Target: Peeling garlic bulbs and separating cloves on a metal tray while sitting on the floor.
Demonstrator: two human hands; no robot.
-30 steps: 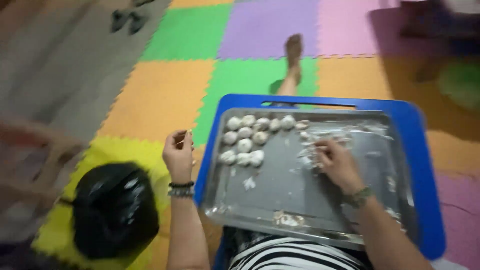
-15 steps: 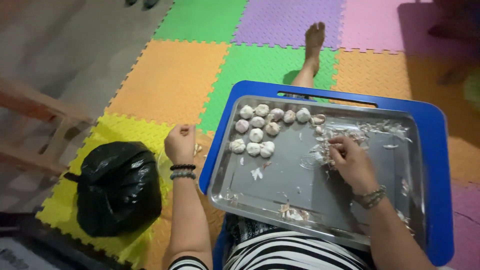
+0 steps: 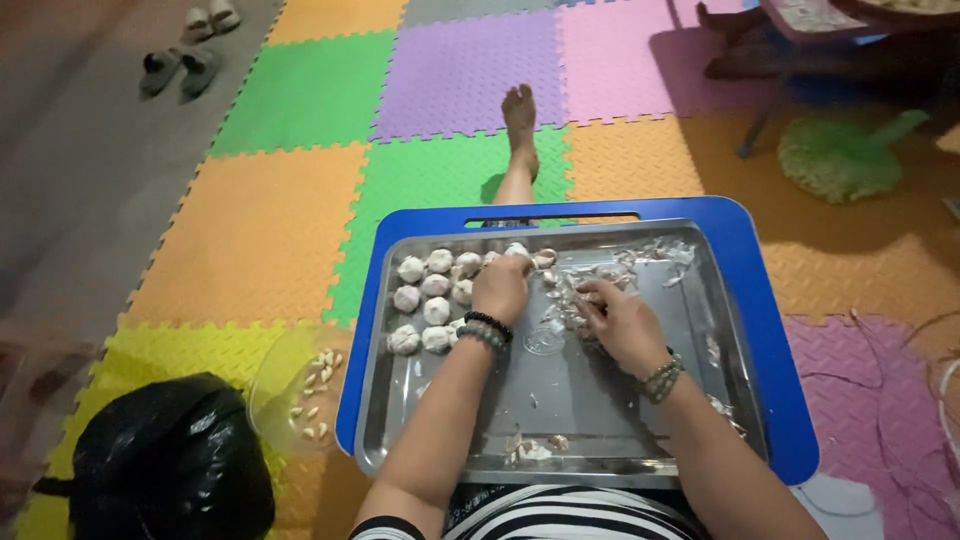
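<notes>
A metal tray point(image 3: 560, 400) rests on a blue lap table point(image 3: 760, 330) over my legs. Several whole garlic bulbs point(image 3: 428, 295) lie in the tray's far left part. My left hand point(image 3: 500, 288) reaches over them, fingers curled around a bulb at the back row. My right hand point(image 3: 612, 318) lies on a heap of papery garlic skins point(image 3: 600, 275) in the tray's middle, fingers pinching something small that I cannot make out. Both wrists wear bead bracelets.
A clear bowl point(image 3: 295, 395) with several peeled cloves sits on the floor left of the table, beside a black plastic bag point(image 3: 165, 470). Coloured foam mats cover the floor. My bare foot point(image 3: 520, 120) stretches ahead. Sandals point(image 3: 180, 65) lie far left; a green fan point(image 3: 840, 150) lies far right.
My left hand has moved from beside the table's left edge over the tray to the garlic bulbs. The right hand stays at the skins. The camera has tilted up.
</notes>
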